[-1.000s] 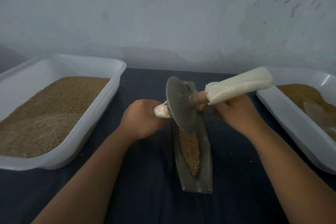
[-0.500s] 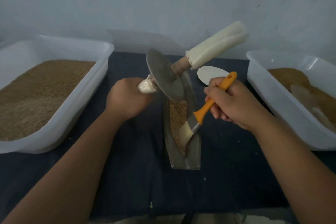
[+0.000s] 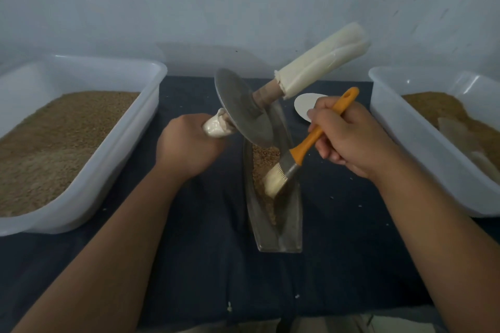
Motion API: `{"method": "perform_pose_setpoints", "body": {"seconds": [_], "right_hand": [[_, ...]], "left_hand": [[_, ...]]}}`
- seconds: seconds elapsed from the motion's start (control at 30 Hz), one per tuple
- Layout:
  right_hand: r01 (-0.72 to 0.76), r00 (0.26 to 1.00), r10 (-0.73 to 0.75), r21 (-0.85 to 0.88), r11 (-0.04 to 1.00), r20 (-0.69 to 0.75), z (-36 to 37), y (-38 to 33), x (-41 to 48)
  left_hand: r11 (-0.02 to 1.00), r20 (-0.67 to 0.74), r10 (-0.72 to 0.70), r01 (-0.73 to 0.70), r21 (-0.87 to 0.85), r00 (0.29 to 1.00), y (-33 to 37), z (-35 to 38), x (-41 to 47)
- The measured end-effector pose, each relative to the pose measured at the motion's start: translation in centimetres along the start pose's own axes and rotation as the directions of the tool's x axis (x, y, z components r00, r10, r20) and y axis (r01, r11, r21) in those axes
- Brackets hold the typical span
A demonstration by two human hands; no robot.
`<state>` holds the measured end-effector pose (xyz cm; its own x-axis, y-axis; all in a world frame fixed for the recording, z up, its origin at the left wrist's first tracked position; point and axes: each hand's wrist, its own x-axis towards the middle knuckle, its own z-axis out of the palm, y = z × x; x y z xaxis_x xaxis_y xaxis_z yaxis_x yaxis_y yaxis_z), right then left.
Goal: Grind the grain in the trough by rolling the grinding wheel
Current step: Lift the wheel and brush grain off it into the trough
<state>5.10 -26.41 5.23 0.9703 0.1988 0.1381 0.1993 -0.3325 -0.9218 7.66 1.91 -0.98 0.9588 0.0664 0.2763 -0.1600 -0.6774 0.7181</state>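
I grip the tipped grinding wheel (image 3: 243,108) by its handle in the left hand (image 3: 186,147), the wheel just right of those fingers over the grain (image 3: 263,159) in the trough (image 3: 286,224), and the right hand (image 3: 349,140) holds a brush (image 3: 297,151).

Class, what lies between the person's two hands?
Head view, between left hand and right hand: tilted round metal grinding wheel, long metal trough of brown grain, bristles of orange-handled brush.
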Motion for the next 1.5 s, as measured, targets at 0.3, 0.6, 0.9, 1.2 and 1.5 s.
{"method": "perform_pose_setpoints", "body": {"seconds": [0.3,0.6,0.9,1.2,1.5], "right_hand": [[0.070,0.994,-0.046,-0.257,0.964,0.099,0.9,-0.5,0.0],[0.093,0.980,-0.042,-0.257,0.962,0.195,0.5,-0.4,-0.8],[0.141,0.986,-0.148,-0.092,0.986,-0.073,-2.5,0.1,-1.6],[0.139,0.984,-0.141,-0.025,0.990,-0.110,-1.8,2.7,-5.4],[0.178,0.888,-0.330,-0.423,0.889,-0.320,-6.2,6.1,-5.9]], "left_hand": [[1.000,-0.004,-0.012,0.012,0.013,1.000,0.1,0.0,0.0],[0.999,-0.015,0.004,-0.004,0.038,1.000,0.1,-0.1,0.0],[0.998,-0.022,0.008,-0.007,0.061,1.000,-0.1,0.1,0.1],[0.997,-0.018,0.030,-0.029,0.074,0.999,0.2,0.0,-0.1],[0.988,-0.045,0.009,-0.002,0.157,0.999,0.0,0.2,-0.1]]}}
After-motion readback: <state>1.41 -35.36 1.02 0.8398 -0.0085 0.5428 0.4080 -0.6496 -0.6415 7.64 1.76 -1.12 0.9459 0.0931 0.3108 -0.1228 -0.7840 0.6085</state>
